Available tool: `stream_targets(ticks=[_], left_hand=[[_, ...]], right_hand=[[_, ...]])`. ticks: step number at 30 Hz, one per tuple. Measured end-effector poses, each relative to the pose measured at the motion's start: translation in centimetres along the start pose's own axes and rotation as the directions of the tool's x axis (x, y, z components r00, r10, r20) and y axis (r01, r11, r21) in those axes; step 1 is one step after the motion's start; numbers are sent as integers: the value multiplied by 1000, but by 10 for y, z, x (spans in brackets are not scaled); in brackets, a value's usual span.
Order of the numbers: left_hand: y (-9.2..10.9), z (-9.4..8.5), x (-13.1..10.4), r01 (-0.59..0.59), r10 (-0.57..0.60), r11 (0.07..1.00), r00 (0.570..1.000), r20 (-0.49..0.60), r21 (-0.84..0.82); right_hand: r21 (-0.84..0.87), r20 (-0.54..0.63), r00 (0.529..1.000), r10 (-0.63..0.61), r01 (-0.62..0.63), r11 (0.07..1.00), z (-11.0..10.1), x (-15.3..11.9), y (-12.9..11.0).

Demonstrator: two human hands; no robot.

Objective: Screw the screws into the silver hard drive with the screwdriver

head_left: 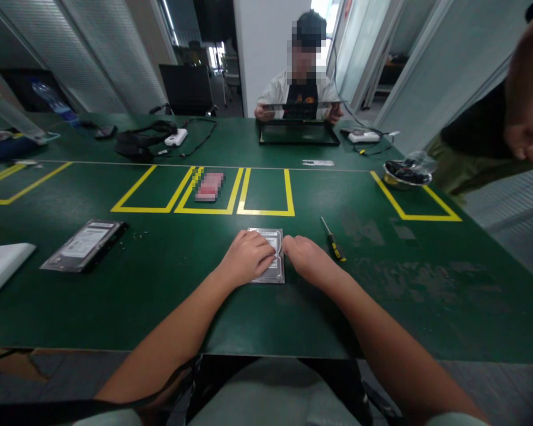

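Note:
A silver hard drive (pixel 275 274) with a white label lies flat on the green table in front of me. My left hand (pixel 247 255) rests over its left half, with the fingers bent across the label and holding it down. At the drive's right edge, my right hand (pixel 307 255) is closed, its thumb and fingers pressed together. Whatever those fingers pinch, if anything, is hidden. A yellow-and-black screwdriver (pixel 334 242) lies to the right of my right hand, apart from it.
Another hard drive (pixel 86 244) and a white object (pixel 4 266) lie at left. Yellow tape frames (pixel 266 212) mark the table; a pink pack (pixel 210 186) sits in one. A bowl (pixel 407 174) stands right. Opposite, a person (pixel 299 89) holds a dark panel; another stands at right.

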State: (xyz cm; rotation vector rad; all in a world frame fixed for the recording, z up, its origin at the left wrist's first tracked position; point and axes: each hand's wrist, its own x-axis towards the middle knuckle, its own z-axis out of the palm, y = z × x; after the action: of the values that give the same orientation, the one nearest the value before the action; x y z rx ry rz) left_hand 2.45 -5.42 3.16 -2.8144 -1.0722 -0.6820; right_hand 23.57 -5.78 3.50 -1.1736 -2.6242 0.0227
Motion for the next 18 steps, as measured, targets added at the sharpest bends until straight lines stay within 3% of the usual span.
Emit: stream_targets(ticks=[11,18], left_hand=[[-1,1,-1,51,-49,998,998,36,-43],[0,0,0,60,-57,998,997,60,-37]], right_hand=[[153,105,994,37,-53,987,-9,15,16],[107,157,987,47,-64,992,-5,19,10]])
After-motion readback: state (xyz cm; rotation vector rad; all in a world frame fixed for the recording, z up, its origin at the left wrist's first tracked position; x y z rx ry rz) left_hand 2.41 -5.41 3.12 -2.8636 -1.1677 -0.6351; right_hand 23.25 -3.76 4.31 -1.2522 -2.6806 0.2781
